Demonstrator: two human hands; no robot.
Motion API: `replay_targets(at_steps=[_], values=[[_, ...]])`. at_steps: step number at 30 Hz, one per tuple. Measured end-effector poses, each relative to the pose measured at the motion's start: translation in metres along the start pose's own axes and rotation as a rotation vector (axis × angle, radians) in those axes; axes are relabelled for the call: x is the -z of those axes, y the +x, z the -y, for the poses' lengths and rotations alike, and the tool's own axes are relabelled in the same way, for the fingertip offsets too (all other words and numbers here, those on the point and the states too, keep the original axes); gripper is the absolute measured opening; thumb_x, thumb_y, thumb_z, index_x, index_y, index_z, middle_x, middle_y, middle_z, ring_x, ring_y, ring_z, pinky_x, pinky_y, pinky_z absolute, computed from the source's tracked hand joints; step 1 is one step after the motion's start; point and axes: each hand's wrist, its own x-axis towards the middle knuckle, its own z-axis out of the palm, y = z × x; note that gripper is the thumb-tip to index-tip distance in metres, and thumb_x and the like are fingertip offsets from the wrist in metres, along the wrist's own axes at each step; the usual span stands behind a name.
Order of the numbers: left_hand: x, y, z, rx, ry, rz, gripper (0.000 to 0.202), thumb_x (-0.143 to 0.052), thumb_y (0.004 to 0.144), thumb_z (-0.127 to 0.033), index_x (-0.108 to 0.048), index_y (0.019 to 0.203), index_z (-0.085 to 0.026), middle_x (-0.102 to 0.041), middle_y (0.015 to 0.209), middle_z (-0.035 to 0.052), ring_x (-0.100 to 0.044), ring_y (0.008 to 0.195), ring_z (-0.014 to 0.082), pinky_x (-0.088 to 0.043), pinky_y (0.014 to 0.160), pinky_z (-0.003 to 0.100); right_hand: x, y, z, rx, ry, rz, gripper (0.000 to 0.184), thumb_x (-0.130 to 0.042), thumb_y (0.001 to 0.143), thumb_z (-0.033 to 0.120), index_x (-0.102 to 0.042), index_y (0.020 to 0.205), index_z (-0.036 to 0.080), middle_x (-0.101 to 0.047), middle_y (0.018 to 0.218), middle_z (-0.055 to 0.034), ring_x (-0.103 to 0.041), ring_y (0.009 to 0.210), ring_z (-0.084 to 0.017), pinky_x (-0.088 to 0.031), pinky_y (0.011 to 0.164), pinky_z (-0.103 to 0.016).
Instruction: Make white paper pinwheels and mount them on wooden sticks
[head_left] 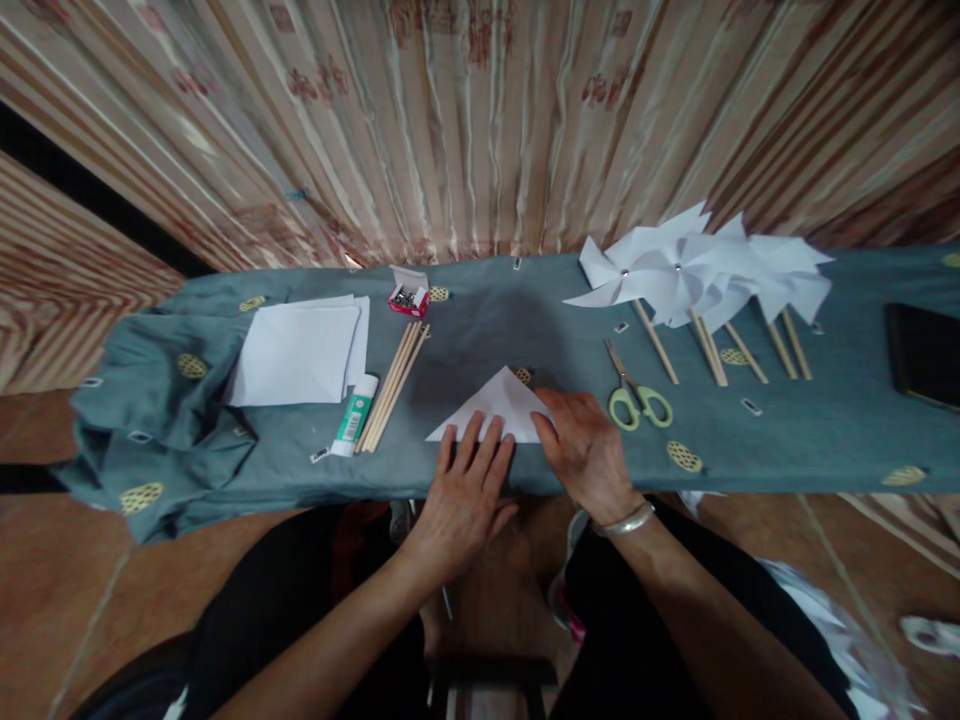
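A white sheet of paper (504,395), folded into a triangle with its point away from me, lies near the front edge of the cloth-covered table. My left hand (466,490) rests on its long near edge, fingers spread and lying flat. At the triangle's right corner is my right hand (589,450), its fingers curled and the thumb against the paper; that corner is hidden under it. Green-handled scissors (630,390) lie just right of my right hand. Left of the paper are several wooden sticks (394,388) and a glue stick (355,415).
A stack of white paper (300,350) lies at the left. Behind the sticks stands an opened small red box (409,292) of metal pins. Several paper pinwheels (701,265) on sticks overlap at the back right. A dark flat object (926,350) lies at the far right.
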Motion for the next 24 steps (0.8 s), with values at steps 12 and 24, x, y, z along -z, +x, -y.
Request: replay_targets(at_steps=[12,24], values=[[0.0043,0.0040,0.0013,0.014,-0.002,0.029,0.071,-0.054,0.091,-0.044,-0.031,0.147,-0.008,-0.031,0.156,0.0201,-0.022,0.146,0.0404,-0.019,0.116,0.060,-0.0044,0.0013,-0.0018,-0.018,0.018,-0.006,0.026,-0.044,0.096,0.024,-0.066,0.109,0.016,-0.073,0.102,-0.0094,-0.063,0.090,-0.025,-0.051,0.082,-0.037],[0.0027,0.0061,0.0021,0.017,-0.024,0.044,0.078,-0.058,0.087,-0.050,-0.032,0.148,-0.008,-0.032,0.155,0.0203,-0.022,0.146,0.0401,-0.018,0.116,0.060,-0.0017,0.0011,0.0003,0.009,-0.014,0.000,0.023,-0.047,0.095,0.021,-0.065,0.107,0.015,-0.073,0.101,-0.0105,-0.062,0.088,-0.025,-0.050,0.080,-0.036]])
